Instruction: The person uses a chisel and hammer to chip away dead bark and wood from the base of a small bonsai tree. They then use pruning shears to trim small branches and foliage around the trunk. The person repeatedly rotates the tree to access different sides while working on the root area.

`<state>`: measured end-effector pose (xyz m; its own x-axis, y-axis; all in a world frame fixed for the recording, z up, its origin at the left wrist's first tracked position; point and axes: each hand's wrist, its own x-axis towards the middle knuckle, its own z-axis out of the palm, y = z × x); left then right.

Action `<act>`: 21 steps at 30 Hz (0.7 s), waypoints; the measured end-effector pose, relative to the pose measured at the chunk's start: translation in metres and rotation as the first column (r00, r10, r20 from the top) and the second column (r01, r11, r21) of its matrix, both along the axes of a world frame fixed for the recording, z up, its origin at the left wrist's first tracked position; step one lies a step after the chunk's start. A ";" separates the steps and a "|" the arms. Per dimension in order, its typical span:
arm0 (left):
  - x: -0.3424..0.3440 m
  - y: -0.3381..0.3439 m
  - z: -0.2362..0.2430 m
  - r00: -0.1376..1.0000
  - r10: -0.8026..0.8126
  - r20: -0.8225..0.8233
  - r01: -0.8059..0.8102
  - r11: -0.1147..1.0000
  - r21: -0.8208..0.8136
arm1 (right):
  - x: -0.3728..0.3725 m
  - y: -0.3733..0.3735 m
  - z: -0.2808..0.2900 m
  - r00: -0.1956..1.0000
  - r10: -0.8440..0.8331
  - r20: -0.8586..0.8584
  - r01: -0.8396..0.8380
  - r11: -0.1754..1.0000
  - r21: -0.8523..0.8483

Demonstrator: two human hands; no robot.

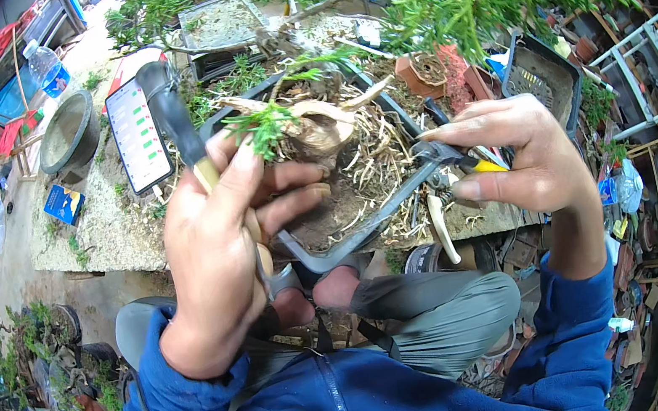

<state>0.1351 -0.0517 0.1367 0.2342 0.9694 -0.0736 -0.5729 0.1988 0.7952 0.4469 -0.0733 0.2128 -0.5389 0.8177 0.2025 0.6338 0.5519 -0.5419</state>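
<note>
My left hand (217,222) is closed around a wooden-handled tool (207,175); its dark upper end is blurred, so its kind is unclear. Beside those fingertips is a green conifer sprig (268,128); whether I hold it too is unclear. Behind it, a bare, pale-wooded tree base (321,126) stands in a dark tray (345,252) with soil and wood shavings (375,169). My right hand (521,155) has thumb and forefinger apart, at the tray's right side. Between them shows a black-and-yellow handled tool, like pliers (487,166); a firm grip is not visible.
A phone (138,136) with a lit screen lies left on the stone slab (100,240), near a round dark basin (70,132) and a water bottle (46,67). Conifer branches (477,0) spread across the far right. A black tray (541,76) and small clay pot (420,75) stand right.
</note>
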 end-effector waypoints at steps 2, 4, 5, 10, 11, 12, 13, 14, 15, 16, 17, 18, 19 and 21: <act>-0.012 -0.021 -0.006 0.995 0.035 -0.089 -0.038 0.999 -0.031 | 0.016 -0.014 -0.028 0.980 -0.201 -0.004 0.201 0.979 0.032; -0.023 -0.044 -0.012 0.994 0.075 -0.084 -0.074 0.997 0.007 | 0.027 -0.025 -0.070 0.891 -0.415 0.182 0.372 0.900 0.228; -0.025 -0.051 -0.017 0.997 0.046 -0.057 -0.041 0.996 0.077 | 0.030 -0.028 -0.089 0.787 -0.525 0.324 0.430 0.844 0.321; -0.034 -0.083 -0.016 0.840 -0.334 -0.427 0.398 0.915 0.066 | 0.013 -0.042 -0.115 0.811 -0.553 0.193 0.412 0.773 0.482; -0.029 -0.081 -0.017 0.814 -0.308 -0.492 0.455 0.864 0.213 | 0.000 -0.051 -0.107 0.848 -0.527 0.058 0.441 0.762 0.473; -0.028 -0.084 -0.014 0.739 -0.303 -0.602 0.527 0.817 0.236 | -0.014 -0.062 -0.096 0.905 -0.421 -0.069 0.418 0.842 0.342; -0.023 -0.085 -0.011 0.627 -0.269 -0.731 0.605 0.760 0.239 | -0.027 -0.072 -0.084 0.927 -0.314 -0.204 0.341 0.933 0.115; -0.022 -0.084 -0.008 0.615 -0.336 -0.713 0.674 0.693 0.255 | -0.045 -0.083 -0.080 0.869 -0.213 -0.447 0.178 0.977 -0.119; -0.017 -0.082 -0.007 0.484 -0.380 -0.789 0.772 0.610 0.180 | -0.055 -0.089 -0.073 0.871 -0.158 -0.465 0.062 0.975 -0.215; -0.012 -0.080 -0.007 0.457 -0.341 -0.822 0.820 0.520 0.240 | -0.064 -0.095 -0.068 0.907 -0.096 -0.411 0.005 0.976 -0.217; -0.007 -0.077 -0.007 0.389 -0.325 -0.862 0.877 0.418 0.238 | -0.074 -0.102 -0.066 0.917 -0.105 -0.386 -0.010 0.959 -0.284; 0.000 -0.079 -0.005 0.420 -0.268 -0.867 0.860 0.423 0.286 | -0.074 -0.102 -0.062 0.919 -0.095 -0.383 -0.018 0.959 -0.283; 0.002 -0.078 -0.003 0.393 -0.291 -0.872 0.879 0.397 0.264 | -0.072 -0.103 -0.057 0.947 -0.060 -0.316 -0.029 0.962 -0.272; 0.003 -0.075 0.001 0.546 -0.268 -0.794 0.793 0.472 0.385 | -0.071 -0.106 -0.055 0.784 -0.151 -0.602 0.025 0.977 -0.212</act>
<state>0.1376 -0.1268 0.1378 0.8763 0.4569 0.1527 0.0613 -0.4201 0.9054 0.3756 -0.1792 0.1580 -0.2759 0.9108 0.3070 0.1745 0.3616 -0.9159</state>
